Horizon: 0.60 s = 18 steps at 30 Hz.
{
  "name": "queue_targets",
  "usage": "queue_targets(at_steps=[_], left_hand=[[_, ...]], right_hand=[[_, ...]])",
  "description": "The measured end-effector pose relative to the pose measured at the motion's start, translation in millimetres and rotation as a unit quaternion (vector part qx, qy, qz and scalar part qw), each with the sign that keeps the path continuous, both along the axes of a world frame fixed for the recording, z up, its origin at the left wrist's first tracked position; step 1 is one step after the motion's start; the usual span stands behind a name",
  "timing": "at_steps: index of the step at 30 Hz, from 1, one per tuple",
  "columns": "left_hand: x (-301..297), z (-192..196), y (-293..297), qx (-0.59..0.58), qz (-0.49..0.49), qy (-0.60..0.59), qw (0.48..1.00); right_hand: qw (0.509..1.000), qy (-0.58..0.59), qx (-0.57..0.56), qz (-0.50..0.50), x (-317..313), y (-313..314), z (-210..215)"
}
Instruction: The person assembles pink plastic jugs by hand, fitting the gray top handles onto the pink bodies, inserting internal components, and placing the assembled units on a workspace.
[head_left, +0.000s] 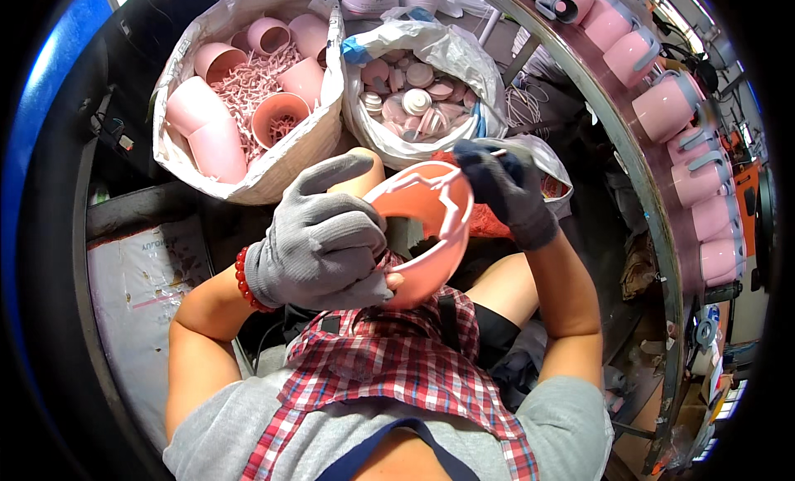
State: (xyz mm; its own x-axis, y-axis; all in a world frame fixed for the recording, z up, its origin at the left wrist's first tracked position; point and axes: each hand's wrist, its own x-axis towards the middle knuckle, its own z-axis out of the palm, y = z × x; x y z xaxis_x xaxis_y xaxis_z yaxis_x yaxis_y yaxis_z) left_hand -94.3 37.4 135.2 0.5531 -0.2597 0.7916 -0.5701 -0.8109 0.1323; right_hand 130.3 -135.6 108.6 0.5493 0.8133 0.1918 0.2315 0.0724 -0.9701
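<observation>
A hollow pink plastic jug body [426, 278] is tilted in front of my lap, its round opening facing up. My left hand [327, 237], in a grey glove, is closed round its left side, one bare fingertip showing against the wall. Along the rim runs a thin, wavy pale-pink plastic strip [451, 212]. My right hand [507, 187], in a grey glove with a dark palm, is at the rim's right edge with fingers curled. A small light tip shows between those fingers; what it belongs to is hidden.
A white sack [286, 170] at the back left holds pink jug bodies and curly shavings. Beside it, a clear-white bag [389, 154] contains round pink and white lids. Several finished pink jugs [667, 107] with grey handles line the bench [617, 108] along the right.
</observation>
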Motion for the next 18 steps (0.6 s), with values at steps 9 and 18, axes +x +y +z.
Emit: queue_targets(at_steps=[9, 18], left_hand=[[-6, -7, 24, -0.023, 0.007, -0.009, 1.000], [-6, 8, 24, 0.002, -0.220, 0.067, 0.973]], right_hand=[[0.860, -0.500, 0.077, 0.066, -76, 41, 84], [0.772, -0.350, -0.055, 0.528, -75, 37, 101]])
